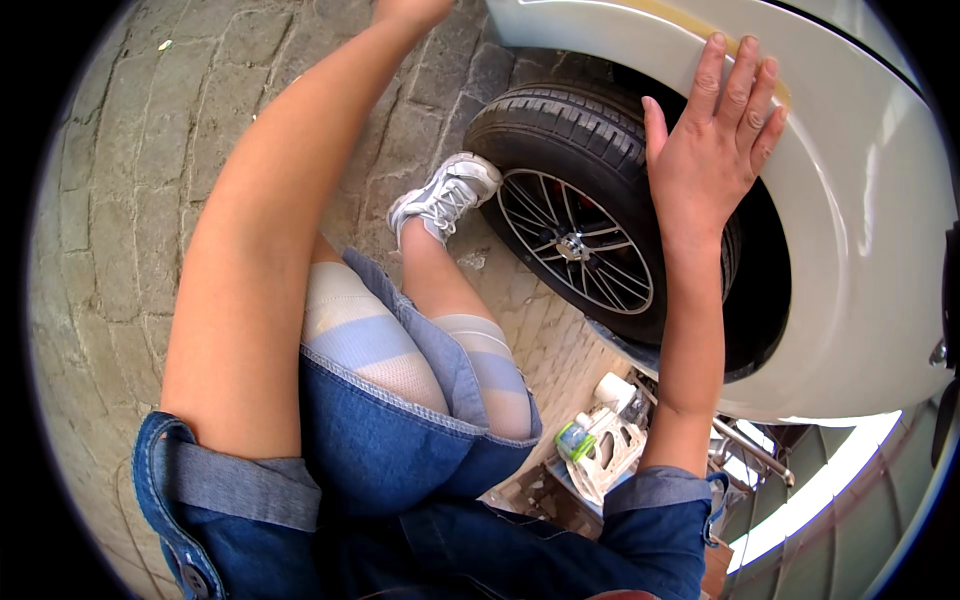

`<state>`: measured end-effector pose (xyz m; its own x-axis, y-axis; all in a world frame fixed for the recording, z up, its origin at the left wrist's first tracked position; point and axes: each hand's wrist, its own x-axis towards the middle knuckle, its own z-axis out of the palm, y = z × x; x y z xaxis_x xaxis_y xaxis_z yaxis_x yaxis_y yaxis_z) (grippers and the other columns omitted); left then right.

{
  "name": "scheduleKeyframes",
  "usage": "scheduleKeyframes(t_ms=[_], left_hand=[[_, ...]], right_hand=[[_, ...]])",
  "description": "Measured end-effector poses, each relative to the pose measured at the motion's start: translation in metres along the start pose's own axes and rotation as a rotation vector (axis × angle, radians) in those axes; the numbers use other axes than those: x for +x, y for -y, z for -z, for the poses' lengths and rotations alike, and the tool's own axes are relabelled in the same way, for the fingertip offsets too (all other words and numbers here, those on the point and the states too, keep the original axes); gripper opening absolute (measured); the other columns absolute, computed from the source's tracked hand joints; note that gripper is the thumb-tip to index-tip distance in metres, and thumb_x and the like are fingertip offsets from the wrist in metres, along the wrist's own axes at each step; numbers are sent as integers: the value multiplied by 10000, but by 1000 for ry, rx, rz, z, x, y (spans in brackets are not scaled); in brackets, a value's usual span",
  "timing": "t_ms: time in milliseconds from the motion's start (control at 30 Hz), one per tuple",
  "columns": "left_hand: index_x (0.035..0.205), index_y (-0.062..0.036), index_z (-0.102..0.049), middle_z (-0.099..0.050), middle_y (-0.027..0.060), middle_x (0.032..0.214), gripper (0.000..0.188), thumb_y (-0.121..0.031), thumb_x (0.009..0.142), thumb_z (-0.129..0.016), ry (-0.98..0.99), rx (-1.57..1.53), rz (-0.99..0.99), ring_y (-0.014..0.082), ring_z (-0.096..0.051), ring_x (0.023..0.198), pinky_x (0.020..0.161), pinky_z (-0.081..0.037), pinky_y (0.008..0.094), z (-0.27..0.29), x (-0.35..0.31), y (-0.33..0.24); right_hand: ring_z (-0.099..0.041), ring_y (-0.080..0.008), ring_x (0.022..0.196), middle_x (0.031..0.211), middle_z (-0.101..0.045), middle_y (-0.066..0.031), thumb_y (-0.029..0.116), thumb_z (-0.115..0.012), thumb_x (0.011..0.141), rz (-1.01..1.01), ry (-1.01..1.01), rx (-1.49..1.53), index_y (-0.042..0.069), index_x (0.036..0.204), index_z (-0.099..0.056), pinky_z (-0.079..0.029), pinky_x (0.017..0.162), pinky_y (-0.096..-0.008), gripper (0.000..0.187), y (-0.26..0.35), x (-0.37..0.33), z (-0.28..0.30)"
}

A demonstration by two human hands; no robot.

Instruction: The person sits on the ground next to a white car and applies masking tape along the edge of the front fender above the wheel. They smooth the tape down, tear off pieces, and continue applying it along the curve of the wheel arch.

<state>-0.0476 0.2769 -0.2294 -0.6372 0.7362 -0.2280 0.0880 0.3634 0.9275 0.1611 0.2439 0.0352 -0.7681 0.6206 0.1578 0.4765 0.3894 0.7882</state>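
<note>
Where the pale fender (850, 230) curves around the wheel (570, 247) at right, the right hand (705, 170) seems laid on it, fingers (708, 80) slightly spread, gripping nothing. The fender is probably stiff and slippery (its arch lip (797, 290) suits holding best). At the far edge, the left hand (415, 8) is cut off: its grip cannot be told.

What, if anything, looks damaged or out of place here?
A yellowish band curves along the pale fender, by the fingers of the right hand. It looks odd because it breaks the otherwise even body colour; whether it is damage, I can't tell.
</note>
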Motion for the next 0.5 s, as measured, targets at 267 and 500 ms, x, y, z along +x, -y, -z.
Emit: scheduleKeyframes(t_ms=[267, 500], left_hand=[[784, -30, -766, -701, 214, 756, 459, -486, 794, -717, 4, -11, 30, 343, -709, 736, 709, -543, 452, -3, -4, -5], [759, -44, -771, -699, 202, 733, 459, -498, 794, -717, 23, -55, -7, 342, -703, 716, 703, -540, 447, -2, 2, 2]], right_hand=[[-125, -307, 1536, 1646, -213, -59, 506, -720, 856, 4, 16, 23, 276, 1575, -301, -57, 1236, -489, 863, 3, 1, -3], [-124, -309, 1536, 1647, -212, -57, 507, -728, 847, 5, 7, 35, 289, 1576, -298, -45, 1235, -486, 875, 3, 2, -5]])
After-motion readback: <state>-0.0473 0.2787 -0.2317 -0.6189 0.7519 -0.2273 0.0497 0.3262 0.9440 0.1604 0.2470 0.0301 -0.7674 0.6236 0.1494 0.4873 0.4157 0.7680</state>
